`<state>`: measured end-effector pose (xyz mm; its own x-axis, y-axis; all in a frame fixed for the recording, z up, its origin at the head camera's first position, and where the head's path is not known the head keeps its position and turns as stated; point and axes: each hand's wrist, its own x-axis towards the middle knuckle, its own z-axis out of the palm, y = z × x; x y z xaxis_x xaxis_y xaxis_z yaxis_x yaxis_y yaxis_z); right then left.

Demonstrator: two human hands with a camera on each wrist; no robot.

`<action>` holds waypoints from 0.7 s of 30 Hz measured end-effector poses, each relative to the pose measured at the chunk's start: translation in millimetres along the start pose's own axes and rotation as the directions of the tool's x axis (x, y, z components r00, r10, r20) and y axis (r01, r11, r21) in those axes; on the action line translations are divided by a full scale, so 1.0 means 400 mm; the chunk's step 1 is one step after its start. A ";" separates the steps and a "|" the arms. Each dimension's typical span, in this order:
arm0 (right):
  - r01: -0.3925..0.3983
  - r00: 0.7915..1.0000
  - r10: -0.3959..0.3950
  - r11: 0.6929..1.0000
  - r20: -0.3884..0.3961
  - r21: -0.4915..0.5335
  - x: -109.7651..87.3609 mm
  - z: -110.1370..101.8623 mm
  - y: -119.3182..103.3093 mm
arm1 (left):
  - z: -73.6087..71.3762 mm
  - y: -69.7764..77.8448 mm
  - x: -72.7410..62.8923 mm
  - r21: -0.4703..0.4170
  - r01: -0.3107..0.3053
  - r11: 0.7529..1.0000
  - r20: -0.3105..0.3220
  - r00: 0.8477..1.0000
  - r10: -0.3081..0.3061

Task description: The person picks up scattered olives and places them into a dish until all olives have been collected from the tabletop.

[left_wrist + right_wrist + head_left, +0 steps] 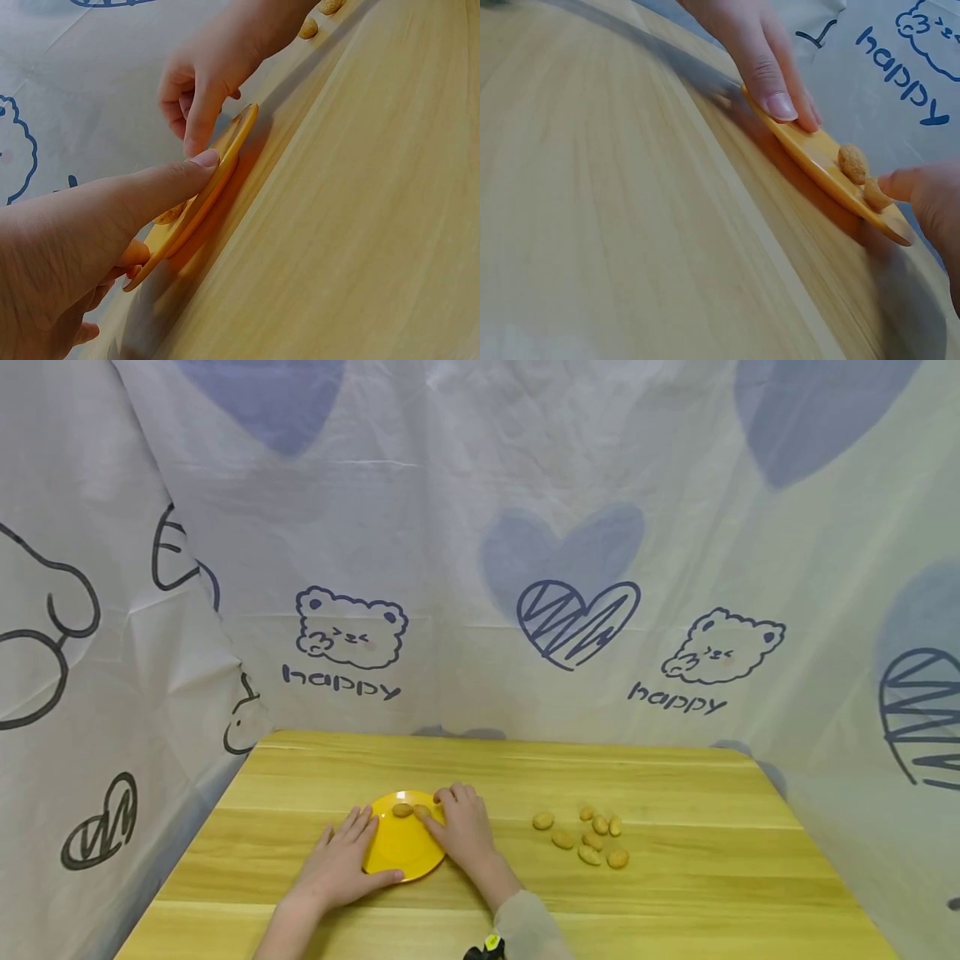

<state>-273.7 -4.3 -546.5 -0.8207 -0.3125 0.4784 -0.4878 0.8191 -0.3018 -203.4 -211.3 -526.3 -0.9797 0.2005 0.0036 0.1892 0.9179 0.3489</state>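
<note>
A shallow yellow plate (405,853) lies on the table's left half. Two tan, rough-skinned nuts (852,163), like unshelled peanuts, sit on it towards its far side. My left hand (337,864) rests against the plate's left side, fingers straight and spread, the thumb (180,178) lying over the near rim. Over the plate's right edge is my right hand (467,831). Its thumb tip (892,182) touches the right-hand nut (876,195), and its other fingers reach to the far rim, apart from the thumb.
To the right of my right hand, several more nuts (592,841) lie loosely grouped on the wooden table (675,893). A white cloth (450,693) with hearts and bear drawings hangs behind the table and along its sides.
</note>
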 end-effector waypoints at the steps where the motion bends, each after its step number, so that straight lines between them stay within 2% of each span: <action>1: -0.001 1.000 0.001 1.000 -0.004 0.008 -0.002 -0.006 0.002 | 0.000 0.000 -0.001 -0.001 -0.001 1.000 -0.001 1.000 0.001; 6: 0.013 0.999 -0.012 0.999 -0.041 0.030 -0.012 -0.030 0.014 | -0.001 0.001 -0.001 0.005 0.004 1.000 0.005 1.000 -0.004; 13: 0.041 0.991 -0.037 0.999 -0.131 0.026 -0.021 -0.058 0.037 | -0.001 0.000 -0.003 0.023 0.002 1.000 0.000 1.000 -0.002; 21: 0.034 0.978 -0.024 0.998 -0.205 0.043 -0.034 -0.083 0.072 | -0.003 0.000 -0.004 0.013 0.003 1.000 0.001 1.000 -0.003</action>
<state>-266.6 39.7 -534.5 -0.7303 -0.2270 0.6444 -0.5277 0.7864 -0.3211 -202.0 -212.1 -525.5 -0.9802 0.1982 0.0013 0.1871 0.9229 0.3365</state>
